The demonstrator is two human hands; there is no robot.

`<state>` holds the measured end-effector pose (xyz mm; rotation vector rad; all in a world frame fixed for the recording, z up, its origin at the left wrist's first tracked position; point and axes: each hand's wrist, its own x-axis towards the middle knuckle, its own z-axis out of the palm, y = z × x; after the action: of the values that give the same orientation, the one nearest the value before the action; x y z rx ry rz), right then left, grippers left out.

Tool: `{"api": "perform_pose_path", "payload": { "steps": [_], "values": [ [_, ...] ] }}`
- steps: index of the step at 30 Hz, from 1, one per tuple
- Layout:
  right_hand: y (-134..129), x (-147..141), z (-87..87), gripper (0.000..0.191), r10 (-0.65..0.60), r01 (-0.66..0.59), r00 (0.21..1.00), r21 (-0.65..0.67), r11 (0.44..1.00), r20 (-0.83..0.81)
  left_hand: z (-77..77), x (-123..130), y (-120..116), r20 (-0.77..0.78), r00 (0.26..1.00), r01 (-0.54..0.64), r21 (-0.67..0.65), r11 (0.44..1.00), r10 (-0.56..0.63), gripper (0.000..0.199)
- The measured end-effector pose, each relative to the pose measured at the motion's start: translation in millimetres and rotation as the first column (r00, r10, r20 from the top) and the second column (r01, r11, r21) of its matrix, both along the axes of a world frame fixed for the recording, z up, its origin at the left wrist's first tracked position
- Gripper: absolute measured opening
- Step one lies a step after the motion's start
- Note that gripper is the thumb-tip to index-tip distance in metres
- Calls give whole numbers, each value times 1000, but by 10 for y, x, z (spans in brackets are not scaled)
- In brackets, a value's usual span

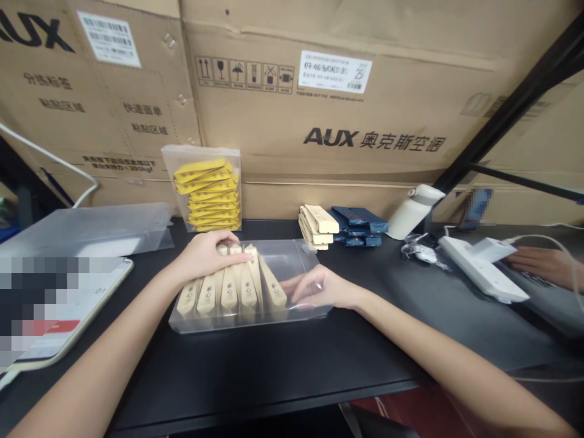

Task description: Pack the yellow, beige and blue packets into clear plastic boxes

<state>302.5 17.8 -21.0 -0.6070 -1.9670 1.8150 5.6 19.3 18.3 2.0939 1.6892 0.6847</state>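
A clear plastic box (pixel 292 255) lies on the black table, with several cream packets (pixel 230 292) standing in a row inside it. The rightmost packet leans at a slant. My left hand (pixel 212 255) rests over the tops of the packets at the box's back left, its fingers spread across them. Inside the right part of the box, my right hand (pixel 319 287) has its fingers at the side of the leaning packet; its fingertips are partly hidden, so a grip on it cannot be made out.
Behind stand a clear box of yellow packets (pixel 210 194), cream packets (pixel 317 225), blue packets (pixel 358 225) and a white bottle (pixel 413 213). A power strip (pixel 486 271) and another person's hand (pixel 541 264) are right; a phone (pixel 59 304) and plastic sheets (pixel 91 225) left.
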Motion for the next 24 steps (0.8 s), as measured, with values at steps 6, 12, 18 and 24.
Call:
{"api": "perform_pose_path", "payload": {
  "steps": [6,12,18,24],
  "values": [
    [-87,-53,69,22,58,-61,996,38,997,62,-13,106,-43,19,1000,22,4,1000,-22,51],
    [-91,-56,108,23,87,-90,994,47,995,68,-22,107,-36,25,998,49,17,999,-50,50],
    [4,81,201,23,131,-134,986,24,991,105,17,107,-50,35,997,73,20,997,-74,50],
    [262,474,263,18,-108,89,972,99,991,208,31,94,-51,38,995,91,13,996,-92,51]
  ]
}}
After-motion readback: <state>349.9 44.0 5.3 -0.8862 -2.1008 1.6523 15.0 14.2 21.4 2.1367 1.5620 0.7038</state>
